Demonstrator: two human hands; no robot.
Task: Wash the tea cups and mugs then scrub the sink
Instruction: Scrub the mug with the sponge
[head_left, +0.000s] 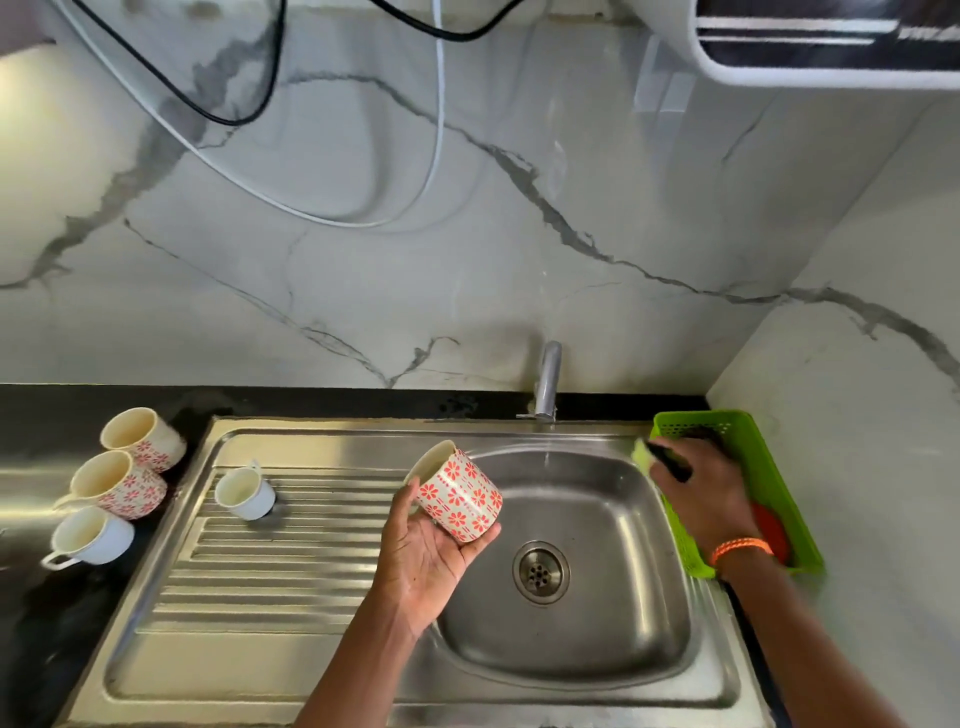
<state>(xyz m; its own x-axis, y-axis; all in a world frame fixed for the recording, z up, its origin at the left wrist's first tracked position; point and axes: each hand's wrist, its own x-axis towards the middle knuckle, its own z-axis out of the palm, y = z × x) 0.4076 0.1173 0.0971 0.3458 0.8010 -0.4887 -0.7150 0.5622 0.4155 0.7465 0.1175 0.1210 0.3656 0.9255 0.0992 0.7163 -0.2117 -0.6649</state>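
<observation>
My left hand (421, 556) holds a flower-patterned mug (457, 493) tilted on its side over the left edge of the steel sink basin (597, 519). My right hand (696, 488) reaches into the green basket (779, 483) and grips a yellow-green sponge (643, 453) with a dark side. On the black counter at the left lie two more patterned mugs (140, 436) (122, 486) and a white tea cup (93, 538). Another white tea cup (244, 493) rests on the ribbed drainboard (270, 561).
A thin stream of water runs from the tap (548, 382) at the back of the sink. The drain (540, 571) sits in the basin's middle. An orange-red item (774, 530) lies in the basket. Cables hang on the marble wall; a white appliance sits at the upper right.
</observation>
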